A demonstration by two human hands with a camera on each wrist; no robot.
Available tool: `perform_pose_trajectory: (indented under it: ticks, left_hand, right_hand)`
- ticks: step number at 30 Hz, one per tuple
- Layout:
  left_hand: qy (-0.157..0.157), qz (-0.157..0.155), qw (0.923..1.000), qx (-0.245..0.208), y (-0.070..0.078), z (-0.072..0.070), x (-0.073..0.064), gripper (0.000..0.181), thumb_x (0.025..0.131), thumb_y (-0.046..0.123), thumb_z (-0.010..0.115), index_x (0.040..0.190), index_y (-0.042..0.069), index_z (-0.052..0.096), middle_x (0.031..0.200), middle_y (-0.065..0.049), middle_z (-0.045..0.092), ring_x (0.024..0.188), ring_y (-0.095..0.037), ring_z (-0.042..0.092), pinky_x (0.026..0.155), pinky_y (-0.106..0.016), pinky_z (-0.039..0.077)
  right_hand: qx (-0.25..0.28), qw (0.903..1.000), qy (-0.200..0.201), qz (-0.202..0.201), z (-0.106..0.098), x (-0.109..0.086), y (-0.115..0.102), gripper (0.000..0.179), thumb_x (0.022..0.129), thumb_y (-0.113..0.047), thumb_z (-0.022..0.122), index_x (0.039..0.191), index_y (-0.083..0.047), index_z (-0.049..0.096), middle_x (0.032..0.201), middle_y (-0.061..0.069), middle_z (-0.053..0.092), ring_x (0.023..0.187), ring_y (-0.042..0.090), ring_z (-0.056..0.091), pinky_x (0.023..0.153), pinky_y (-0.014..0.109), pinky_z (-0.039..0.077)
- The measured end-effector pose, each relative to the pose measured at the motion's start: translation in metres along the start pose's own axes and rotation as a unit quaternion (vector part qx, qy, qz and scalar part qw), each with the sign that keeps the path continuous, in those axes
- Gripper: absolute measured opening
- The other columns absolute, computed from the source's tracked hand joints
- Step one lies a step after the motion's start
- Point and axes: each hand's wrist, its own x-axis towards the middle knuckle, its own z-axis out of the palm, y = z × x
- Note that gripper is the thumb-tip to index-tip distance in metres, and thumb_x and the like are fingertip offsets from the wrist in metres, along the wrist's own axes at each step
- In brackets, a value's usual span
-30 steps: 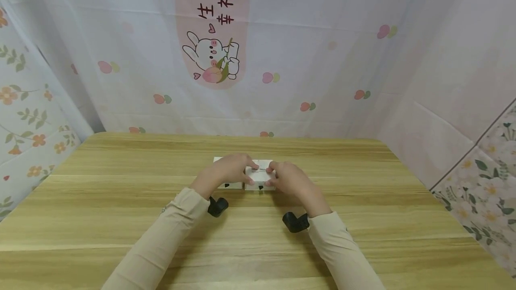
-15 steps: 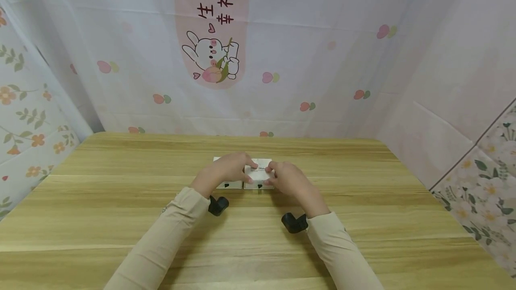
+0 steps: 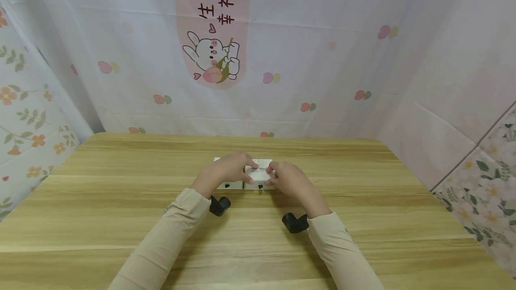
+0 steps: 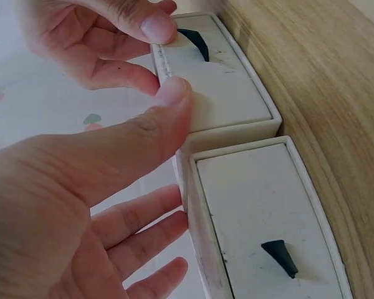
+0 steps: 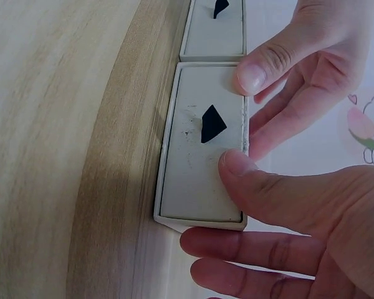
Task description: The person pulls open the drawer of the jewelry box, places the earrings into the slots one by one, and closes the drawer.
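Two small white drawer boxes stand side by side on the table, each with a black tab on its inset front panel. My left hand (image 3: pixel 225 169) and my right hand (image 3: pixel 292 180) hold the right-hand box (image 3: pixel 260 175) between them. In the left wrist view, the left thumb (image 4: pixel 168 103) lies at the upper edge of that box's front panel. From the other side, the right thumb (image 5: pixel 240 168) presses the same front, with fingers at the box's end. Behind my left hand, the left-hand box (image 3: pixel 230 185) is partly hidden. Both drawers sit flush in their sleeves.
The boxes stand toward the back of a wood-grain table (image 3: pixel 258 245). A white printed curtain (image 3: pixel 302 57) hangs behind the table's back edge. Black wrist mounts show at the left wrist (image 3: pixel 219 206) and the right wrist (image 3: pixel 294 223).
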Motion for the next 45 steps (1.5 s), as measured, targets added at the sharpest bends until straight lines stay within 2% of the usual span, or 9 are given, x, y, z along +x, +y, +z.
perform_pose_trajectory:
  ticks: [23,28,32,35,38,42,45]
  left_hand:
    - [0.0,0.003,1.0,-0.006,0.0,-0.004,-0.002,0.05,0.081,0.022,0.072,0.127,0.009,0.058,0.136,-0.01,0.05,0.128,-0.026,0.044,0.106,-0.04,0.036]
    - [0.015,0.013,0.9998,-0.006,0.0,-0.003,-0.005,0.05,0.082,0.024,0.071,0.128,0.009,0.057,0.135,-0.011,0.051,0.126,-0.027,0.046,0.104,-0.04,0.038]
    - [0.035,0.035,0.9987,0.015,0.001,-0.001,-0.012,0.05,0.086,0.028,0.066,0.131,0.008,0.054,0.136,-0.014,0.049,0.126,-0.03,0.045,0.104,-0.042,0.037]
    - [0.057,0.055,0.996,0.041,0.001,0.002,-0.02,0.049,0.091,0.031,0.059,0.133,0.007,0.051,0.139,-0.016,0.045,0.128,-0.031,0.043,0.106,-0.043,0.035]
    - [0.093,0.071,0.9916,0.056,0.0,0.006,-0.031,0.047,0.096,0.032,0.051,0.135,0.007,0.048,0.141,-0.017,0.042,0.131,-0.032,0.039,0.109,-0.045,0.032]
    - [0.136,0.079,0.9847,0.076,-0.003,0.013,-0.047,0.046,0.099,0.031,0.043,0.138,0.007,0.044,0.144,-0.016,0.04,0.135,-0.033,0.034,0.111,-0.047,0.027]
    - [0.152,0.075,0.981,0.093,-0.006,0.018,-0.057,0.047,0.1,0.031,0.041,0.14,0.007,0.041,0.145,-0.016,0.037,0.137,-0.032,0.031,0.112,-0.049,0.024]
  right_hand:
    - [0.006,0.9999,-0.002,-0.008,-0.001,0.0,-0.002,0.032,0.083,-0.021,0.068,0.111,-0.005,0.062,0.067,0.0,0.057,0.057,0.011,0.046,0.054,0.022,0.038]
    - [-0.006,0.9999,-0.011,0.003,-0.007,-0.002,-0.002,0.033,0.084,-0.021,0.069,0.114,-0.009,0.062,0.075,0.001,0.06,0.062,0.012,0.05,0.057,0.023,0.041]
    - [-0.02,0.9997,-0.014,0.006,-0.012,-0.006,-0.002,0.034,0.086,-0.021,0.066,0.118,-0.011,0.06,0.077,0.001,0.059,0.065,0.015,0.052,0.06,0.026,0.043]
    - [-0.033,0.9994,-0.004,0.005,-0.017,-0.008,-0.003,0.036,0.089,-0.023,0.063,0.122,-0.01,0.058,0.088,0.004,0.063,0.076,0.018,0.058,0.068,0.032,0.048]
    - [-0.042,0.999,0.014,-0.004,-0.021,-0.011,-0.005,0.035,0.092,-0.024,0.058,0.124,-0.008,0.057,0.108,0.009,0.065,0.097,0.024,0.061,0.084,0.04,0.05]
    - [-0.044,0.9972,0.038,-0.047,-0.024,-0.015,-0.011,0.037,0.097,-0.025,0.05,0.127,-0.004,0.054,0.127,0.015,0.057,0.119,0.031,0.052,0.099,0.045,0.042]
    - [-0.038,0.9941,0.057,-0.084,-0.024,-0.018,-0.016,0.041,0.099,-0.028,0.044,0.131,-0.003,0.05,0.136,0.018,0.049,0.13,0.035,0.041,0.105,0.048,0.035]
